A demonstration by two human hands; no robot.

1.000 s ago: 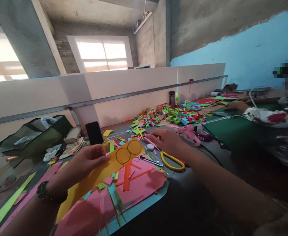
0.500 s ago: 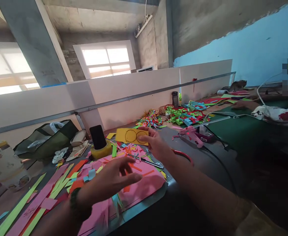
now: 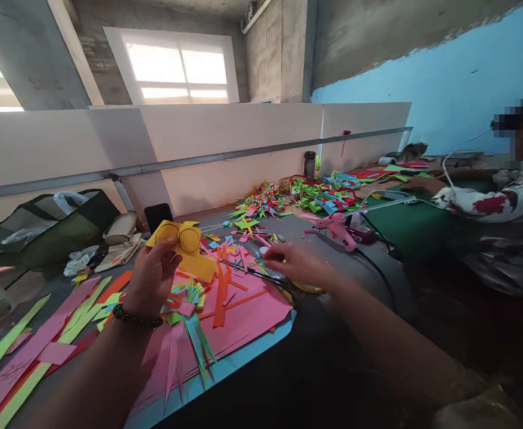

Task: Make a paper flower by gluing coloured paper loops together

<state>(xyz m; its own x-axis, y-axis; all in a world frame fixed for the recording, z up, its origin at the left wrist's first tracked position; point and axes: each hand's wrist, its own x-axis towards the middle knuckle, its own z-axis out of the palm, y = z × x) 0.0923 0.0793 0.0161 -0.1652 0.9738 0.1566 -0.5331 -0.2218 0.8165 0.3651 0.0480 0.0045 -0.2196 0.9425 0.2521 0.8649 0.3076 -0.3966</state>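
Grey table (image 3: 290,229), nearly buried in paper scraps around both hands. Left hand (image 3: 152,277): fingers closed in a pinch on the yellow card (image 3: 191,239), raised above the scraps; two drawn circles face up, one digit overlapping the nearer circle. Yellow flap (image 3: 200,267) just below these fingers; cannot tell whether it joins the card. Right hand (image 3: 304,265): fingers half curled, nothing seen in them, just above the yellow handle (image 3: 307,288); contact cannot be told.

Judgement on the hold: pinch at the margin so both outlines stay readable, press lightly to avoid creasing, keep the card level. Right fingers do best well above the clutter.

Surface: pink sheet (image 3: 255,313) below and between the two hands, blue sheet (image 3: 248,356) under it. Pen (image 3: 255,271) left of the right fingertips. Glue gun (image 3: 336,229) beyond the right hand; phone (image 3: 158,213) just past the left fingers.

Farther from both hands: paper heap (image 3: 328,193), a co-worker's sleeve (image 3: 489,199) well right, then white partition (image 3: 243,131) and bright window (image 3: 176,65).
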